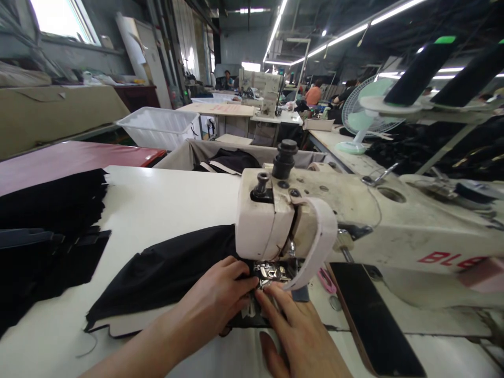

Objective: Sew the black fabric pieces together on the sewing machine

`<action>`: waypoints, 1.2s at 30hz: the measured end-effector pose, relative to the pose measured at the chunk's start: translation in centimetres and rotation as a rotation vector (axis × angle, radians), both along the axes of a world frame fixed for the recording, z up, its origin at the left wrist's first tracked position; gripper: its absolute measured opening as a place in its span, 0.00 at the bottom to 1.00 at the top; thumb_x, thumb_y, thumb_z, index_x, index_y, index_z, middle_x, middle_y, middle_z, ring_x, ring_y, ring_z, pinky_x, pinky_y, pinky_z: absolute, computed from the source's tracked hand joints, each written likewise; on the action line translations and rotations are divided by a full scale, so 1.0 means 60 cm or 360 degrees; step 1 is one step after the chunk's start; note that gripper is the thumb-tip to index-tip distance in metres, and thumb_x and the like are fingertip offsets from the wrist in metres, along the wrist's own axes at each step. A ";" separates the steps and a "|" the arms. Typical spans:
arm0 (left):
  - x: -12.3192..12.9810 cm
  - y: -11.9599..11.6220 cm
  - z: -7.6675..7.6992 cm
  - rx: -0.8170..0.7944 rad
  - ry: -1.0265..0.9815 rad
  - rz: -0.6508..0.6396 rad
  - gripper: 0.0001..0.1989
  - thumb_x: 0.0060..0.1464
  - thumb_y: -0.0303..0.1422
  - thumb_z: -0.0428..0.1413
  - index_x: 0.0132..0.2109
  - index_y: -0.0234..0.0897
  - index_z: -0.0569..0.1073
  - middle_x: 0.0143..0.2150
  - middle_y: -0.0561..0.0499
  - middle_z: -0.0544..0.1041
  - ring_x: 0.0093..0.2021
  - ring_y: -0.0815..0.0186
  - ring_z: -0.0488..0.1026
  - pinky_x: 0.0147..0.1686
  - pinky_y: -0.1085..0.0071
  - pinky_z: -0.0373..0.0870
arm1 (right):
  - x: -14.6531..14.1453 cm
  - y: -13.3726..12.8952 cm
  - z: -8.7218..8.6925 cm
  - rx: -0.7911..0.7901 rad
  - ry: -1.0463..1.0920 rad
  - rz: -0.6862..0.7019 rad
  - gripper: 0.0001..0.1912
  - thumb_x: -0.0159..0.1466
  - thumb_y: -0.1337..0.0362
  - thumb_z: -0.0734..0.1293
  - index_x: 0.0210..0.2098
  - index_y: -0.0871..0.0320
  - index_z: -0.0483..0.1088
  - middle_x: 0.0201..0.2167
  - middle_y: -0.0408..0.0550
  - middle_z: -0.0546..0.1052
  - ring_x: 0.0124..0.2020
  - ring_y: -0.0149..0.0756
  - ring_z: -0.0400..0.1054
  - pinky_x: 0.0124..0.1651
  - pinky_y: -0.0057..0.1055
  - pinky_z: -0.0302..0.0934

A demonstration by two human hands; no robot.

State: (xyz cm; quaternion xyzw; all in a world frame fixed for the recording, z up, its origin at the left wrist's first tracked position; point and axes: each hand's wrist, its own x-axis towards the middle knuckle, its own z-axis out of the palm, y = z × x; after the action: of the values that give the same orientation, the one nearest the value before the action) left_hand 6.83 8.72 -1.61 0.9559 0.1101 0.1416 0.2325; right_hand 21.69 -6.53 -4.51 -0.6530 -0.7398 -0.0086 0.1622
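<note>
Cloth at presser foot, lower centre
Left hand, right hand close in, can't tell if pinching; best guided flat

Red letters starting "BL" mark the sewing machine; red writing on the far table unreadable

Place: a sewing workshop, inside a large hall.
Machines: a sewing machine in front, and another machine on a table farther away.
Thread: tall black cones on a stand.
Cloth: black pieces in a pile – also a plastic bin nearby.
Ceiling: long tube lights.
People: several – one in orange.
</note>
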 end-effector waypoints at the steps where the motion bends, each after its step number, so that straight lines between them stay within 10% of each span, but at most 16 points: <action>1: 0.002 0.001 0.000 -0.0072 -0.0011 0.0002 0.08 0.60 0.28 0.52 0.43 0.37 0.75 0.42 0.47 0.73 0.45 0.61 0.68 0.48 0.65 0.68 | 0.000 -0.001 0.001 -0.0009 -0.0007 -0.0001 0.31 0.59 0.70 0.61 0.62 0.60 0.58 0.58 0.59 0.69 0.56 0.54 0.65 0.52 0.51 0.67; 14: 0.008 0.006 -0.021 -0.0155 -0.0475 0.0112 0.07 0.51 0.20 0.55 0.33 0.34 0.76 0.35 0.49 0.75 0.36 0.66 0.71 0.36 0.73 0.69 | -0.007 0.002 0.006 0.0015 0.0168 -0.0063 0.31 0.57 0.72 0.62 0.61 0.55 0.60 0.54 0.58 0.69 0.54 0.54 0.63 0.52 0.55 0.64; 36: 0.008 0.009 -0.013 0.0035 -0.0199 -0.0031 0.11 0.60 0.25 0.50 0.32 0.34 0.75 0.36 0.47 0.74 0.42 0.61 0.70 0.44 0.66 0.69 | 0.000 0.020 0.032 -0.0146 0.0312 -0.0033 0.29 0.55 0.74 0.61 0.57 0.60 0.64 0.49 0.56 0.71 0.49 0.50 0.62 0.52 0.49 0.60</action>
State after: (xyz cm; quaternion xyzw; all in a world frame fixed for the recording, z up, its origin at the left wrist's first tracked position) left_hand 7.33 9.23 -2.39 0.9487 0.0844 0.2001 0.2296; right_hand 21.68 -5.36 -2.59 -0.6650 -0.7133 0.0875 0.2035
